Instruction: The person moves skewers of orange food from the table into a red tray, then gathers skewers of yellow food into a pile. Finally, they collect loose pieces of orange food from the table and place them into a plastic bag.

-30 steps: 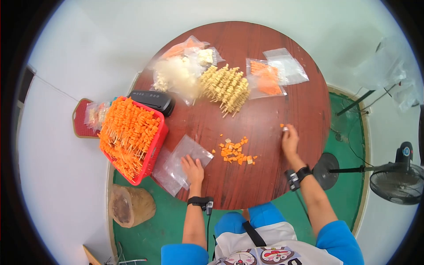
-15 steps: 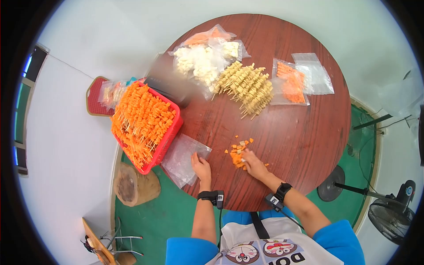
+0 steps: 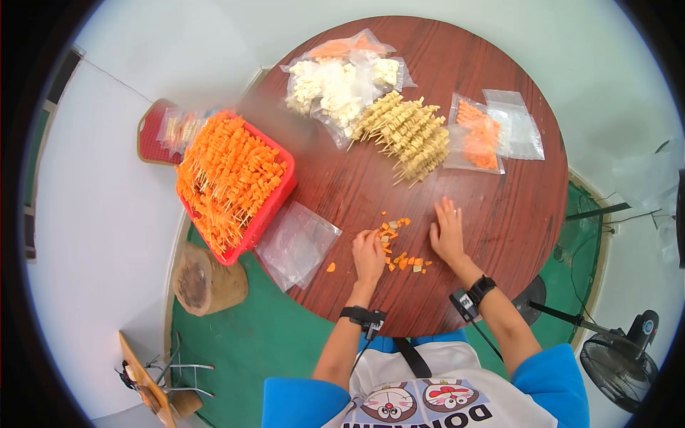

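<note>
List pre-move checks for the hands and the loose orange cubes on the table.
1. Hands flank the cubes: ok. The left hand and right hand sit either side of the orange cubes.
2. Right hand empty: ok. It lies flat on the table with fingers spread.
3. Left hand empty: cannot tell. Its fingers curl at the cubes.
4. Cubes all together: not ok. A stray cube lies apart, left of the left hand.
5. Clear bag free: ok. It lies flat beside the red basket with nothing on it.
</note>
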`<state>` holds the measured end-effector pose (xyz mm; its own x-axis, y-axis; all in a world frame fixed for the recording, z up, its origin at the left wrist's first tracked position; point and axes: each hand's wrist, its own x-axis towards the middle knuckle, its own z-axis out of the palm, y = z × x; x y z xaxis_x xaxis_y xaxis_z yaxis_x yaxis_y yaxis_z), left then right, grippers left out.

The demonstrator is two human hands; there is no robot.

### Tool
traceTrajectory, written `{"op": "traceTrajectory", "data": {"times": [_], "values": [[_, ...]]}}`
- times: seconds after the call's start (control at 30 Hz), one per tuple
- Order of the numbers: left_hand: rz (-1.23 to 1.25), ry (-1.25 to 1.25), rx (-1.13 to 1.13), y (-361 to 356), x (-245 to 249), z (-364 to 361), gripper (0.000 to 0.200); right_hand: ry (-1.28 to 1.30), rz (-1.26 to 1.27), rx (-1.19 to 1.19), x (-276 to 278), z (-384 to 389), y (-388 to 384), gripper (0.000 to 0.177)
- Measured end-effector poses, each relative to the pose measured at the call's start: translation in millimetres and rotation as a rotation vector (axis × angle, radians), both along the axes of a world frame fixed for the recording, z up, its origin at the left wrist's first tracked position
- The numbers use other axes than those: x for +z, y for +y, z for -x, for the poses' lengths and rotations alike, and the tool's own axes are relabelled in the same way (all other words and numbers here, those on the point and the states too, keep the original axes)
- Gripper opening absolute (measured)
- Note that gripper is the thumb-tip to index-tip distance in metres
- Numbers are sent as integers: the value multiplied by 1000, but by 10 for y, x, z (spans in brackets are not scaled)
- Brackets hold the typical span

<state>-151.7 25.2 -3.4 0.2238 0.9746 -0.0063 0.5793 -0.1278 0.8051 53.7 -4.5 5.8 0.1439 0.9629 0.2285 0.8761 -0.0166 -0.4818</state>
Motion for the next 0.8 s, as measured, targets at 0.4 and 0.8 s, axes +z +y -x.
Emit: {"op": "traceTrajectory", "data": {"times": [0.4, 0.8], "values": [[206, -104, 227, -329, -287, 313, 31, -40, 194, 284, -233, 1020, -167, 97], [35, 322, 350, -378, -144, 541, 29, -203, 140, 355, -254, 827, 320, 80]]}}
